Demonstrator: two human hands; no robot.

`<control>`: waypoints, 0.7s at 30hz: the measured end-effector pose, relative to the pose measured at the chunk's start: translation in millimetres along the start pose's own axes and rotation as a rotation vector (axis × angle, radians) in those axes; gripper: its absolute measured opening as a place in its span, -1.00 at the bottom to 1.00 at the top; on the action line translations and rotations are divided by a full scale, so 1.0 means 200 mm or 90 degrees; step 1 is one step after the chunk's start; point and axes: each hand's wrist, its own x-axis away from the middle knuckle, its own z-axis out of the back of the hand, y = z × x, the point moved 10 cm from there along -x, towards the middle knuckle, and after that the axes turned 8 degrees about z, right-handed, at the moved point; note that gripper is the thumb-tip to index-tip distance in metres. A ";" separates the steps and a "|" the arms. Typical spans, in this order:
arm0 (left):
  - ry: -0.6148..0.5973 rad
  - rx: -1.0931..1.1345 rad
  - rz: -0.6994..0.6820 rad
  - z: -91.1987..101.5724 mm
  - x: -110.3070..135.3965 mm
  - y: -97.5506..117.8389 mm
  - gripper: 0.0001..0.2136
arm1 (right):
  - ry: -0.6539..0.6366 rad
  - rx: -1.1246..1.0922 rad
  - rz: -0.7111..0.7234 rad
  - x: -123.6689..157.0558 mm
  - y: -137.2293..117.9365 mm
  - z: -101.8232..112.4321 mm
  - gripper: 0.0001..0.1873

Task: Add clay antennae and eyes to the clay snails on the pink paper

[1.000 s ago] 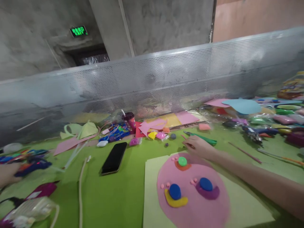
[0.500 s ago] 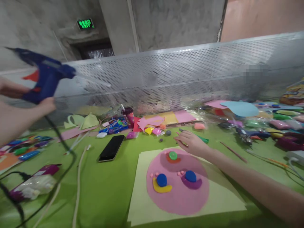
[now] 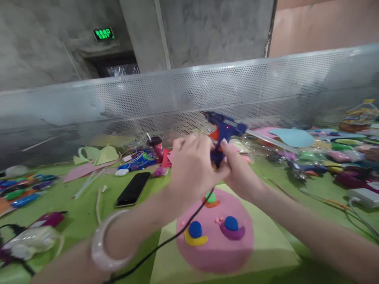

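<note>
A blue hot glue gun (image 3: 224, 127) is held up in front of me above the table, its nozzle pointing left and a clear glue stick jutting out to the right. My left hand (image 3: 194, 169) is closed round its handle, and my right hand (image 3: 237, 169) grips the handle from the other side. Its black cord (image 3: 166, 242) hangs down toward me. Below the hands lies a pink felt circle (image 3: 217, 244) on pale green paper (image 3: 271, 244), carrying blue, green, yellow, purple and orange clay pieces.
A black phone (image 3: 133, 188) lies left of the paper on the green table cover (image 3: 89, 232). Coloured paper scraps, clay packets and pens crowd the back and both sides. A perforated metal screen (image 3: 189, 94) runs along the far edge. A white adapter (image 3: 363, 196) with cables sits at right.
My left hand has brought the glue gun from the far left to the middle. My right hand has left the table by the pink circle and taken hold of the gun's handle.
</note>
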 end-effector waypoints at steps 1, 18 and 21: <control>-0.014 0.015 0.010 -0.04 0.01 0.01 -0.83 | 0.075 -0.084 -0.049 0.00 0.02 0.04 -0.56; -0.602 0.466 0.163 -0.93 0.50 -0.61 -0.89 | 0.038 -0.061 -0.362 0.13 0.44 0.20 -0.82; -0.633 0.484 0.170 -0.96 0.54 -0.63 -0.90 | -0.098 -0.066 -0.446 0.19 0.45 0.14 -0.85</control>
